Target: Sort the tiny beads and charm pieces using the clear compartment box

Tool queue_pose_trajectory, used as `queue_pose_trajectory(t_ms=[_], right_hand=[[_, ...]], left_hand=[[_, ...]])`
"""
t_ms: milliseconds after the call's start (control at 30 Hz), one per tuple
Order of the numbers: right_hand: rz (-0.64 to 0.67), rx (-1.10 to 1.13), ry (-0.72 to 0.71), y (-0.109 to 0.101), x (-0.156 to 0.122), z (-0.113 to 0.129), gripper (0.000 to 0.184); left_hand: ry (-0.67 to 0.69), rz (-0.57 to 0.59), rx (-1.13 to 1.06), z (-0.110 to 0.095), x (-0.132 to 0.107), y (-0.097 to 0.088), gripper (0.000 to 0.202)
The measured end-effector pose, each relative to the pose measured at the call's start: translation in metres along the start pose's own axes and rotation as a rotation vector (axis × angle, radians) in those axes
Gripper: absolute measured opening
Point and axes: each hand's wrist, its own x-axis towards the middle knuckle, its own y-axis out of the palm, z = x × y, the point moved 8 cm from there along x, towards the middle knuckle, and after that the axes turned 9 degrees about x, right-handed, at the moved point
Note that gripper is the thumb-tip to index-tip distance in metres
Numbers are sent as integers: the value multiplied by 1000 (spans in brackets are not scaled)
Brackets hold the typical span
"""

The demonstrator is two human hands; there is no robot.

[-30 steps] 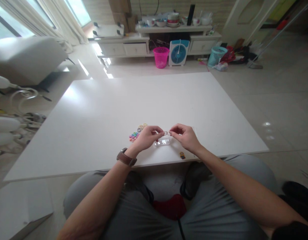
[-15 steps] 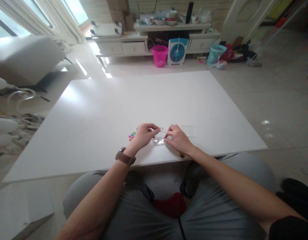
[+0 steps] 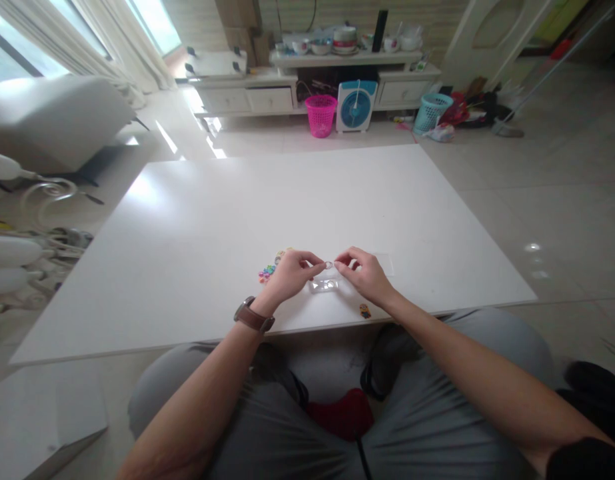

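Observation:
My left hand pinches a small metal ring between thumb and fingertips, just above the table. On the ring's other side my right hand is closed in a pinch, its fingertips at or very near the ring; what sits in them is too small to make out. Below the ring a small clear plastic box lies on the table. Behind my right hand a flat clear plastic piece is partly covered. Small colourful pieces lie beside my left hand, partly hidden by it.
The white table has its front edge close to my knees. Near that edge lies a small yellow and blue cartoon figure. Beyond the table stand a pink basket, a blue and white fan and a light blue basket.
My right hand has lifted from the clear box to the ring, its fingertips meeting those of my left hand. The ring has shifted slightly right, and the box and cartoon figure show more fully.

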Motion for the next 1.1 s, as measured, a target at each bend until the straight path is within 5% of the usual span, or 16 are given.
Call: queue_pose_trajectory(t_ms=[500, 900, 1100], right_hand=[[0, -63, -6, -1, -1, -7, 10], [280, -520, -114, 30, -12, -15, 12], [282, -578, -147, 29, -12, -10, 9]], left_hand=[[31, 24, 23, -2, 1, 0, 24], [22, -57, 78, -3, 0, -9, 23], [49, -40, 109, -4, 1, -7, 21]])
